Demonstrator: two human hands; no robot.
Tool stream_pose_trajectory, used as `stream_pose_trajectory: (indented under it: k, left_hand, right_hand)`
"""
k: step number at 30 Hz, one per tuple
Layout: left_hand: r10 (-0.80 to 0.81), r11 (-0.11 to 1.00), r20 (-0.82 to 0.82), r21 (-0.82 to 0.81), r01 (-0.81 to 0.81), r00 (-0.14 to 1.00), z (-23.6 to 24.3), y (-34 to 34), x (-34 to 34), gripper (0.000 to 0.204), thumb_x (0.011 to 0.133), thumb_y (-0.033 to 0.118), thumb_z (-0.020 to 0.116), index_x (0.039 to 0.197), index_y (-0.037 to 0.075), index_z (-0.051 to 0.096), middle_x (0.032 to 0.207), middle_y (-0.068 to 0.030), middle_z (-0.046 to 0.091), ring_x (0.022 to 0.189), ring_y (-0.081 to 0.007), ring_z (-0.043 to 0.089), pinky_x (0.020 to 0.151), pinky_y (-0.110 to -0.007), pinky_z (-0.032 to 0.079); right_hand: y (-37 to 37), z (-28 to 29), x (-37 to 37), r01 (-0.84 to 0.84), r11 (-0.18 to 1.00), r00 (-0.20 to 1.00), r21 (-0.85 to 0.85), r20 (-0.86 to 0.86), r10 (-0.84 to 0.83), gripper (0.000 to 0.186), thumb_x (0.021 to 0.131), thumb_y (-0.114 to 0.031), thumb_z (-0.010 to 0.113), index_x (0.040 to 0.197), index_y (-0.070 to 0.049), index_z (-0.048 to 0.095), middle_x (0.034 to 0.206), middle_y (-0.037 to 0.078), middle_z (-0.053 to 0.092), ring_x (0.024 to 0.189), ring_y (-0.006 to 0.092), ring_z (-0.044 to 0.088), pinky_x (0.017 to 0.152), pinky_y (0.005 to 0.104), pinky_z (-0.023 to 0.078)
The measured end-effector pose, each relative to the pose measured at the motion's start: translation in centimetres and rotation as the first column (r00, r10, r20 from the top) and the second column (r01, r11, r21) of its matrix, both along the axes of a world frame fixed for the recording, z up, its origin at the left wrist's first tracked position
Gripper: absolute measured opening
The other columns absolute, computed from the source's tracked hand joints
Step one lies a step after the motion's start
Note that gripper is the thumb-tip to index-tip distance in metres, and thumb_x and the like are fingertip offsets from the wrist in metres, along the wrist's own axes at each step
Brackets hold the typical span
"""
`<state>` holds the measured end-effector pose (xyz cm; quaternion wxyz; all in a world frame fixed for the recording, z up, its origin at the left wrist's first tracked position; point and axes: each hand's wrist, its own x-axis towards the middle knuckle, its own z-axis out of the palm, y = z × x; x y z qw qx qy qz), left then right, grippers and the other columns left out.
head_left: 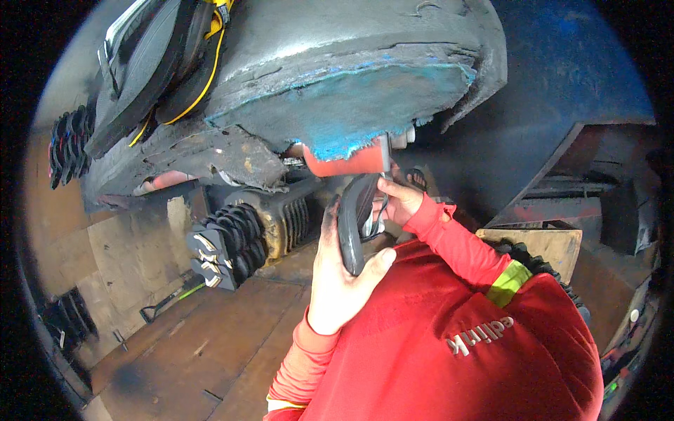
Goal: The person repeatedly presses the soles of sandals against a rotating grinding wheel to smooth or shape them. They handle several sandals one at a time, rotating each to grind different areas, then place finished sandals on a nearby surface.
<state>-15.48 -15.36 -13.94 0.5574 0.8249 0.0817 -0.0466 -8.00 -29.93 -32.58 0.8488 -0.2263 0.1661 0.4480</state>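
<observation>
A dark sandal is held on edge between my two hands, its sole edge turned toward me. My left hand wraps its lower part, fingers along the far left side and thumb on the right. With my right hand I grip the upper end, where a light strap part shows beside the fingers. Just above that end is the orange-red sanding belt of a grey machine. Whether sandal and belt touch, I cannot tell. A frayed teal cloth covers part of the machine's front, over the belt.
More sandals with yellow trim lie on the machine's top left. Rows of dark sandals stand low at the left beside a dusty motor. At the right are a wooden board and a dark metal hood.
</observation>
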Motion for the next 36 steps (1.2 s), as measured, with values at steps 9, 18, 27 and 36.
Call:
stream_pose_trajectory:
  k: [9, 18, 27, 36]
  left_hand:
    - [0.043, 0.948, -0.128, -0.309, -0.081, 0.991, 0.8, -1.0, 1.5, 0.074, 0.078, -0.006, 0.058, 0.148, -0.003, 0.035, 0.13, -0.0171, 0.061, 0.12, -0.0239, 0.061, 0.105, -0.035, 0.047]
    - [-0.014, 0.992, -0.167, -0.125, -0.007, 0.986, 1.4, -0.2, 1.1, 0.079, 0.076, -0.006, 0.052, 0.151, -0.004, 0.029, 0.127, -0.0217, 0.061, 0.122, -0.0298, 0.061, 0.105, -0.035, 0.045]
    - [-0.003, 0.981, -0.138, -0.194, -0.024, 0.99, 2.6, 1.0, -1.3, 0.08, 0.075, -0.004, 0.053, 0.151, -0.006, 0.029, 0.138, -0.0216, 0.052, 0.127, -0.0271, 0.055, 0.109, -0.036, 0.042]
    - [0.024, 0.968, -0.208, -0.24, -0.075, 0.978, 2.0, 0.9, 0.0, 0.08, 0.074, -0.003, 0.058, 0.15, -0.002, 0.034, 0.128, -0.0187, 0.059, 0.114, -0.0251, 0.06, 0.098, -0.034, 0.047]
  right_hand:
    - [-1.6, 0.0, 0.6, -0.113, 0.993, 0.993, -0.016, -0.04, 0.113, 0.034, 0.091, -0.043, 0.075, 0.115, -0.021, 0.063, 0.103, -0.002, 0.067, 0.085, 0.0174, 0.068, 0.074, 0.0365, 0.055]
    - [-0.8, 0.8, 0.5, -0.045, 0.993, 0.996, 0.106, -0.071, 0.053, 0.062, 0.099, -0.029, 0.067, 0.15, -0.032, 0.031, 0.126, 0.006, 0.061, 0.102, 0.0246, 0.066, 0.076, 0.0461, 0.057]
    - [-0.9, 2.6, -0.4, -0.087, 0.995, 0.993, -0.057, 0.075, 0.091, 0.063, 0.095, -0.035, 0.072, 0.149, -0.025, 0.041, 0.122, 0.002, 0.065, 0.088, 0.0157, 0.066, 0.07, 0.0345, 0.055]
    - [-0.4, 4.0, 0.4, -0.003, 0.993, 1.0, -0.117, 0.019, 0.005, 0.043, 0.092, -0.029, 0.076, 0.13, -0.022, 0.057, 0.11, -0.002, 0.065, 0.082, 0.0138, 0.065, 0.063, 0.0304, 0.054]
